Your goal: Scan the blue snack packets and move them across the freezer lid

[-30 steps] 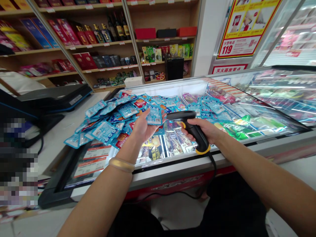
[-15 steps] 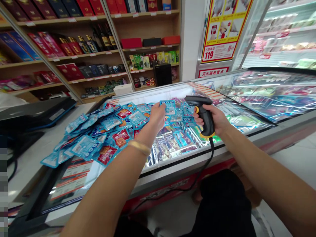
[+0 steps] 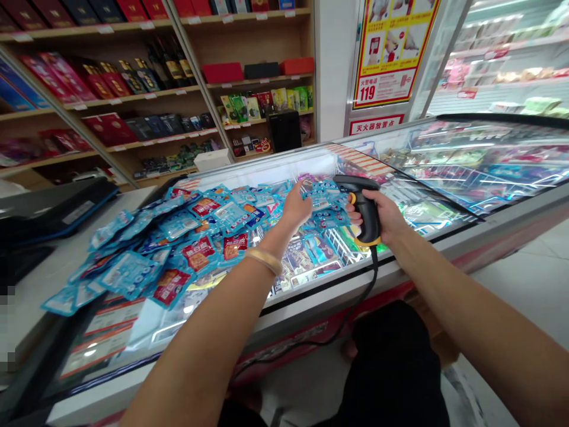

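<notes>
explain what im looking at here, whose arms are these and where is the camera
There is no machine: these are a person's own bare arms, seen by one camera worn on the head, looking forward and down. The right hand has its grip around a corded black-and-yellow handheld scanner. The left hand is at a smaller group of blue packets; I can't tell whether it holds one. A larger heap of packets lies on the glass top of a display case.
</notes>
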{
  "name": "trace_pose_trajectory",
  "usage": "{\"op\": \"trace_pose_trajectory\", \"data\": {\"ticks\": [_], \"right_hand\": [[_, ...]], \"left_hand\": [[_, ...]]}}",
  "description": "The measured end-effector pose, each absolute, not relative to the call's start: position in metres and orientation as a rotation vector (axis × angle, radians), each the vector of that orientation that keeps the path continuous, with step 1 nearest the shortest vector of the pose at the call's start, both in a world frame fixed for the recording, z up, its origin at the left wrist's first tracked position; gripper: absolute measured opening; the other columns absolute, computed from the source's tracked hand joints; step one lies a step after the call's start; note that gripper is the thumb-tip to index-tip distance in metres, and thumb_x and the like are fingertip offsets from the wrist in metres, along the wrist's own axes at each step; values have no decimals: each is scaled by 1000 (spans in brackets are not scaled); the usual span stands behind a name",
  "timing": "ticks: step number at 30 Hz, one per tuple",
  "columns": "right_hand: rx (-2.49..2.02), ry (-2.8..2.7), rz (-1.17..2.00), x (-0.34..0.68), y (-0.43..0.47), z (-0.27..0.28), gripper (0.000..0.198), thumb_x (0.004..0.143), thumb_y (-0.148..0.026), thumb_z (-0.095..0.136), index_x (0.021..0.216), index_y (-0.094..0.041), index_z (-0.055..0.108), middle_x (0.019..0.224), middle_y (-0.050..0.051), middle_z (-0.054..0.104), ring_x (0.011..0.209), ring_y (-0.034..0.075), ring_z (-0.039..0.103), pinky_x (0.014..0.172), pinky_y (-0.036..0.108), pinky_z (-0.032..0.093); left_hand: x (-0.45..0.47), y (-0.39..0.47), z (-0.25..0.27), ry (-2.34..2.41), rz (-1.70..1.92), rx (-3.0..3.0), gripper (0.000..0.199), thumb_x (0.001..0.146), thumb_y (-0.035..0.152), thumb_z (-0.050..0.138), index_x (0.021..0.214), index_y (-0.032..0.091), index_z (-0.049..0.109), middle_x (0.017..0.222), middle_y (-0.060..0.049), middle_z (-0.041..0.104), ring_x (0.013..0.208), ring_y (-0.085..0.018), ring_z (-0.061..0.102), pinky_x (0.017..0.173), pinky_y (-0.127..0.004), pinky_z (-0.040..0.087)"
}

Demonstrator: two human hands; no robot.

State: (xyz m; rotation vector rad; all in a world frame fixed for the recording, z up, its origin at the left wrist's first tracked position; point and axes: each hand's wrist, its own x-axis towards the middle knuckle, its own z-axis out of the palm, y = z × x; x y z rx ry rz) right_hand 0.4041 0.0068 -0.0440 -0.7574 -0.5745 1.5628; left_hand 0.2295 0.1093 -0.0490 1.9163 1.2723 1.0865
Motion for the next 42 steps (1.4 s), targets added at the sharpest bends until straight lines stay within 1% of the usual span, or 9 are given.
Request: {"op": "trace_pose_trajectory", "data": {"ticks": [6, 14, 18, 22, 27, 34, 37, 40, 42], "right_hand": [[-742, -633, 1578, 383, 8, -39, 16, 80, -29, 54, 84, -14, 60, 67, 4, 54, 52, 10, 44, 42, 18, 40], [-727, -817, 1773, 293, 30, -23, 16, 80, -30, 56, 84, -15, 58, 65, 3, 56, 49, 10, 46, 42, 19, 41], [-713, -839, 1862, 261, 40, -28, 17, 80, -31, 56, 85, -15, 57, 64, 4, 58, 49, 11, 47, 43, 20, 42], [-722, -856, 1891, 254, 42, -40, 16, 80, -32, 57, 84, -17, 57, 64, 3, 58, 51, 11, 49, 43, 20, 42], [-726, -890, 1905, 258, 39, -47, 18, 78, -32, 60, 84, -16, 59, 66, 3, 59, 52, 11, 48, 44, 20, 42], [-712, -905, 1879, 259, 31, -43, 20, 79, -34, 61, 86, -15, 60, 67, 3, 58, 52, 10, 48, 45, 20, 42], [-710, -908, 1883, 260, 29, -43, 20, 79, -34, 61, 87, -15, 60, 68, 3, 59, 52, 10, 48, 46, 21, 42], [-707, -915, 1886, 261, 28, -42, 20, 79, -34, 61, 87, -16, 60, 68, 3, 59, 51, 10, 49, 45, 21, 42], [-704, -919, 1887, 261, 27, -42, 20, 78, -34, 61, 86, -16, 59, 68, 3, 59, 51, 10, 49, 45, 21, 42]], "left_hand": [[152, 97, -29, 1294, 1175, 2028, 49, 79, 13, 55, 128, 14, 58, 126, -16, 65, 115, -25, 62, 101, -43, 49], [38, 91, -22, 1721, 1293, 2048, 44, 77, 23, 62, 120, 12, 63, 119, -13, 66, 104, -25, 64, 99, -42, 49], [38, 90, -30, 1823, 1177, 2145, 48, 79, 30, 64, 124, 14, 61, 123, -15, 65, 116, -29, 59, 104, -43, 43], [51, 86, -42, 1938, 1036, 2257, 64, 76, 43, 71, 131, 14, 55, 132, -21, 60, 130, -39, 48, 111, -52, 31], [53, 84, -53, 1930, 1014, 2330, 73, 73, 45, 76, 136, 19, 49, 137, -20, 57, 135, -39, 42, 115, -55, 22], [52, 75, -46, 1912, 1051, 2395, 78, 70, 29, 81, 139, 18, 45, 137, -19, 54, 133, -39, 44, 113, -51, 30], [53, 72, -45, 1807, 1158, 2337, 76, 70, 19, 78, 138, 20, 44, 137, -17, 52, 129, -36, 48, 109, -49, 39], [54, 74, -47, 1689, 1394, 2082, 78, 67, 10, 76, 136, 22, 42, 135, -15, 51, 121, -30, 54, 97, -41, 50], [53, 77, -48, 1577, 1501, 1801, 76, 65, 11, 75, 132, 20, 42, 123, -13, 57, 103, -24, 63, 84, -35, 55]]}}
